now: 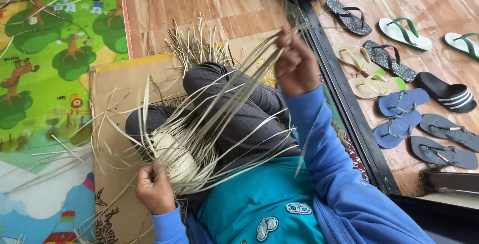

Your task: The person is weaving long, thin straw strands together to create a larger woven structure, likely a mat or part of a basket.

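A small round woven piece [174,160] of pale straw rests on my lap, with several long loose strips [219,104] fanning out from it. My left hand [153,189] grips the woven piece at its lower edge. My right hand [295,67] is raised up and to the right, closed on a bundle of the long strips and holding them taut away from the weave. I sit cross-legged in dark trousers [239,109] and a blue jacket [319,174].
Flattened brown cardboard [112,124] lies under my legs on a colourful play mat [45,74]. Loose straw [197,44] is piled on the wooden floor ahead. A dark door track [344,99] runs on the right, with several sandals [399,104] beyond it.
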